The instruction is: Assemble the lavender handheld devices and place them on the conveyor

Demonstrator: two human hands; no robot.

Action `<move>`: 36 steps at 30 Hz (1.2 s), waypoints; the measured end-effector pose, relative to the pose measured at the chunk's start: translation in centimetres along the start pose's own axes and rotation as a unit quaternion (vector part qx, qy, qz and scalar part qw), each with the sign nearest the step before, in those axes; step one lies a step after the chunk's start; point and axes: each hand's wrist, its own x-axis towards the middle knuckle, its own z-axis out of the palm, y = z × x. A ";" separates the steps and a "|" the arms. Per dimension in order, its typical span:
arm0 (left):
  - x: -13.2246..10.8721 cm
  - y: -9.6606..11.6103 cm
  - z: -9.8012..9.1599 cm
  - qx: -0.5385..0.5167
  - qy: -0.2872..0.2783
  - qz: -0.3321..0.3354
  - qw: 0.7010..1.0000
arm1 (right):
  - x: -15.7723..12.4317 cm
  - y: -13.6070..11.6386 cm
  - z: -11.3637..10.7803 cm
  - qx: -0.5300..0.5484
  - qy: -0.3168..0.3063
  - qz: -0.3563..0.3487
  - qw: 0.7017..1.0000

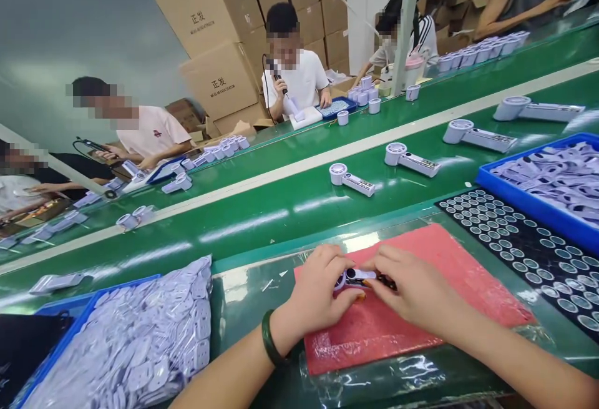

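A small pale-lilac handheld fan [361, 275] is held between both hands, low over a red mat [468, 284]. My left hand [321, 287], with a dark green bangle at its wrist, has its fingers curled round the fan's round-head end. The fingers of my right hand [412, 287] close on the handle end, where a dark part shows. Most of the fan is hidden by my fingers. Beyond the mat, similar fans with exposed insides, such as one fan [352, 179], lie on the green conveyor belt [262, 209].
On the left, a plastic bag of lilac plates [145, 340] fills a blue tray. On the right are a black sheet of round stickers [524, 253] and a blue bin [538, 206] of lilac parts. Across the belt, several co-workers handle parts; cardboard boxes [219, 78] stand behind them.
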 end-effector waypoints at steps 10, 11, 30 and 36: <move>0.4 -0.3 0.5 -0.041 0.008 -0.022 0.999 | -0.1 0.4 0.6 0.145 0.017 0.076 0.986; 0.5 -0.2 0.5 -0.037 0.004 -0.027 0.999 | -0.1 0.7 0.9 0.175 0.019 0.086 0.981; -1.5 3.5 1.5 0.056 -0.041 -0.063 0.996 | -2.8 0.9 1.6 0.054 -0.068 0.002 0.996; -1.9 4.4 1.5 0.155 -0.077 -0.069 0.982 | -3.5 0.4 1.7 0.033 -0.057 -0.039 0.997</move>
